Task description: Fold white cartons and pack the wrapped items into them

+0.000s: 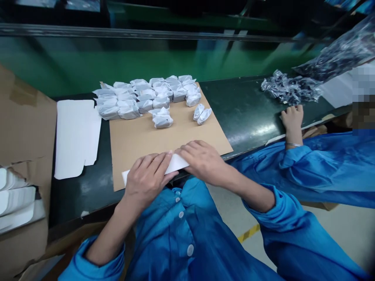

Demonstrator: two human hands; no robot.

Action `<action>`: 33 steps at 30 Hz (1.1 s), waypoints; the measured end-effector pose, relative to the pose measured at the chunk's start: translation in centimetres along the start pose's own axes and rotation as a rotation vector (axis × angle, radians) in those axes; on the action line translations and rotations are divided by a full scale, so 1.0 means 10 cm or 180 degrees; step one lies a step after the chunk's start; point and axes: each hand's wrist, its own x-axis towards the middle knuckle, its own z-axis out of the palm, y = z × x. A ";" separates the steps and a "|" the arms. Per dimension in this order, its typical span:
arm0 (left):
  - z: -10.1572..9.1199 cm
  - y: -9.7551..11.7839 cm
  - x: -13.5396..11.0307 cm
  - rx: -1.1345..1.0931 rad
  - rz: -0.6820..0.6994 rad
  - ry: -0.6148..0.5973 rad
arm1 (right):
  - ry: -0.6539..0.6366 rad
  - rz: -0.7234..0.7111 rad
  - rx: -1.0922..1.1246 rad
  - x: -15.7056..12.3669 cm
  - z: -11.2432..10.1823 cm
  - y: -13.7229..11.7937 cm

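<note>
Both my hands press on a flat white paper piece (175, 164) at the near edge of a brown cardboard sheet (140, 136). My left hand (148, 177) lies on its left part with fingers together, gripping it. My right hand (202, 160) covers its right end, fingers curled over it. Several small white wrapped packets (146, 97) sit in rows at the far end of the cardboard. Two loose packets (201, 114) lie nearer, to the right.
A flat white carton blank (76, 134) lies left of the cardboard on the dark green bench (249, 113). A cardboard box (23, 128) with stacked white blanks (14, 203) stands at the left. A co-worker's hand (291, 119) rests at the right by dark plastic bags (290, 89).
</note>
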 end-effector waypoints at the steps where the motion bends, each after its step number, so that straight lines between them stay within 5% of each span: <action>1: -0.01 -0.04 -0.02 -0.0018 -0.0102 0.0008 | -0.0072 0.0064 0.0040 0.00 -0.01 0.12; 7: -0.08 -0.34 -0.29 -0.0180 -0.1262 -0.0239 | -0.0119 0.0192 0.0014 -0.05 0.06 0.66; 11: -0.02 -0.10 -0.22 -0.0981 -0.1175 -0.0490 | -0.0120 0.0158 0.0035 0.01 0.13 0.56; 15: 0.10 0.15 -0.07 -0.0782 -0.1281 -0.1072 | -0.0111 0.0204 0.0180 0.06 0.15 0.43; 21: 0.01 -0.19 -0.24 -0.1085 -0.1622 -0.1306 | -0.0161 0.0278 0.0656 -0.04 0.15 0.56; 28: -0.23 -0.26 -0.40 -0.2900 -0.2788 -0.1004 | -0.1003 0.0737 0.1569 -0.08 -0.03 0.77; 30: -0.27 -0.25 -0.42 -0.2726 -0.2837 -0.0768 | -0.1040 0.0680 0.1493 -0.18 -0.12 0.92; 33: -0.32 -0.40 -0.49 -0.1510 -0.2845 -0.0232 | -0.0762 0.0780 0.0885 -0.50 -0.29 1.43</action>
